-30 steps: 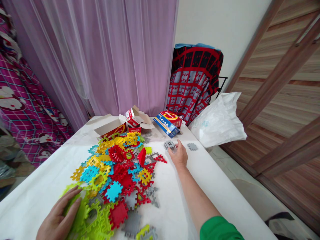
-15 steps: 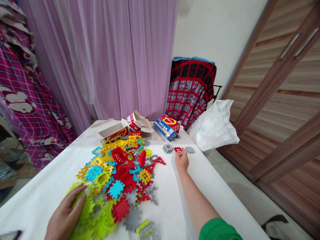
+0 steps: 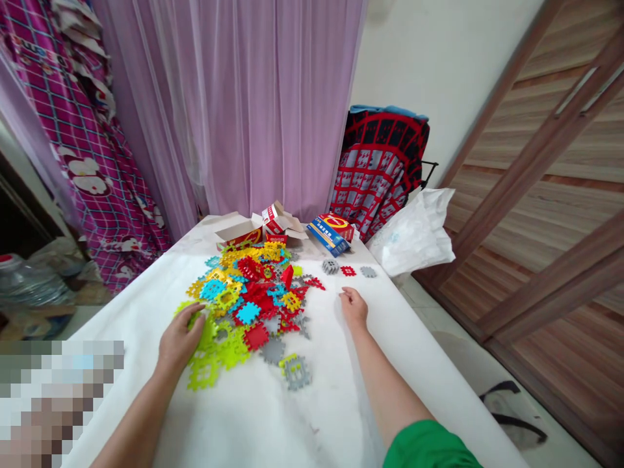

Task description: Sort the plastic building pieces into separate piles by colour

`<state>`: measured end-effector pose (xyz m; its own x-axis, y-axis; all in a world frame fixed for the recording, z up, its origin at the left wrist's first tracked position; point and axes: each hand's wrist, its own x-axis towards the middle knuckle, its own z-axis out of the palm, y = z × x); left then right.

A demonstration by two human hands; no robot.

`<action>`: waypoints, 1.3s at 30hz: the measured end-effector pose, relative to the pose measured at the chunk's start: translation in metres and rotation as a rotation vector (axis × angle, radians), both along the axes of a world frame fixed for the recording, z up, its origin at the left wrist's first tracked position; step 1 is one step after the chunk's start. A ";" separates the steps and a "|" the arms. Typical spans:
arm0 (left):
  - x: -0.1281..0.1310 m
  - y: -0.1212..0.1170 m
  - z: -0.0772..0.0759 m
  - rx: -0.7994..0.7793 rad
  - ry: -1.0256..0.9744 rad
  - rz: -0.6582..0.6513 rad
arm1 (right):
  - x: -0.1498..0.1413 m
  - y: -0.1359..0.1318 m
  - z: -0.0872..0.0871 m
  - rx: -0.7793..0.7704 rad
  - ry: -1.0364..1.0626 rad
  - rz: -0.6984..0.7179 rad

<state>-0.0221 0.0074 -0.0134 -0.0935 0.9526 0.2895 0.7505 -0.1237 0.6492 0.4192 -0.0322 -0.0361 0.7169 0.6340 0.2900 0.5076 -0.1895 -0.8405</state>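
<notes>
A heap of flat interlocking plastic tiles (image 3: 251, 299) in red, yellow, blue, green and grey lies on the white table (image 3: 273, 416). My left hand (image 3: 179, 337) rests with fingers curled over the lime green tiles (image 3: 214, 354) at the heap's near left edge. My right hand (image 3: 353, 307) lies on the bare tabletop right of the heap, fingers loosely bent, nothing in it. Beyond it sit three single tiles in a row: a grey tile (image 3: 330, 266), a red tile (image 3: 348, 270) and another grey tile (image 3: 368, 272).
Opened red and white cartons (image 3: 253, 231) and a blue and red box (image 3: 331, 234) stand at the table's far end. A white plastic bag (image 3: 414, 237) hangs off the far right corner. Purple curtains, a red patterned cloth on a chair and a wooden door surround the table.
My right hand let go of the red tile between the two grey ones and drew back toward me. My left hand slid along the green tiles. The camera pulled back and tilted.
</notes>
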 end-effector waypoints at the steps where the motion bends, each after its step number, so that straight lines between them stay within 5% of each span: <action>1: 0.001 -0.001 0.000 0.008 0.008 0.000 | -0.004 -0.006 0.000 0.001 0.009 0.013; 10: 0.009 -0.017 0.001 0.082 0.099 -0.023 | -0.043 -0.053 0.006 0.014 0.053 0.119; 17: 0.025 -0.059 0.001 0.038 0.240 -0.069 | -0.086 -0.093 0.012 0.004 0.039 0.325; 23: 0.034 -0.086 0.007 -0.026 0.375 -0.216 | -0.135 -0.115 0.031 -0.378 -0.387 0.670; 29: 0.049 -0.077 0.008 -0.066 0.446 -0.212 | -0.164 -0.079 0.040 -0.454 -0.575 0.686; 39: 0.081 -0.038 0.000 0.100 0.471 -0.144 | -0.151 0.018 0.002 0.156 -0.512 0.499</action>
<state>0.0592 -0.0308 -0.0139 0.1996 0.9118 0.3588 0.9300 -0.2917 0.2238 0.2685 -0.0137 -0.0339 0.1035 0.7737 0.6251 0.8389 0.2697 -0.4727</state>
